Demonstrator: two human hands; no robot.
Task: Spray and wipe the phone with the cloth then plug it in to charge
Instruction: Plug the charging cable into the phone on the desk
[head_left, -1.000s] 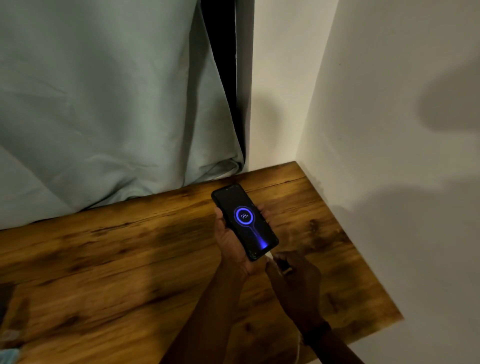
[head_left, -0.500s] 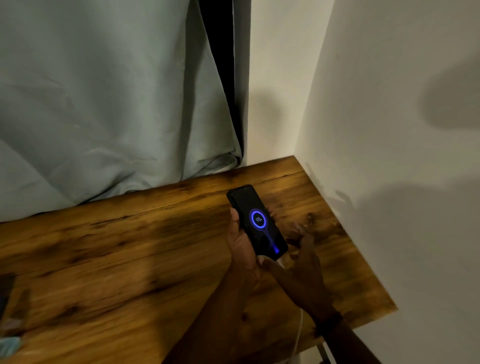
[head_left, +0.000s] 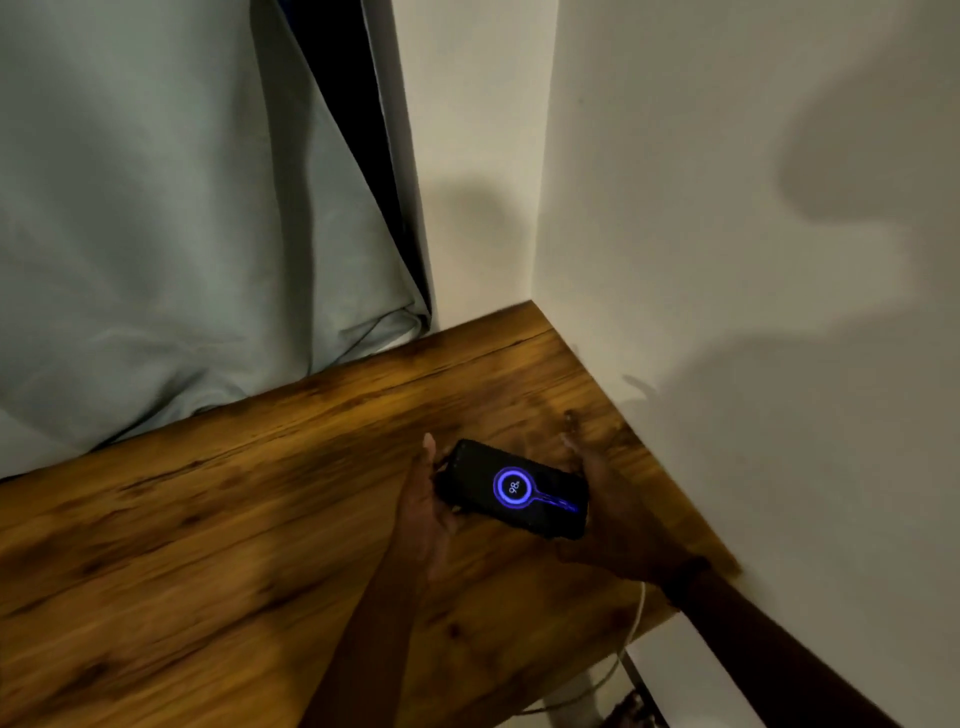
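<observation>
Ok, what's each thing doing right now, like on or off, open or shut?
phone: screen lit, charging ring shows 98
cable: white, hangs off table edge, plug end hidden
left hand: holds the phone's end
right hand: fingers straight, at the phone's other end
curtain: drawn, dark gap at its edge

the plug end of the phone hides behind our blurred right hand; we lose the cable under our wrist.
</observation>
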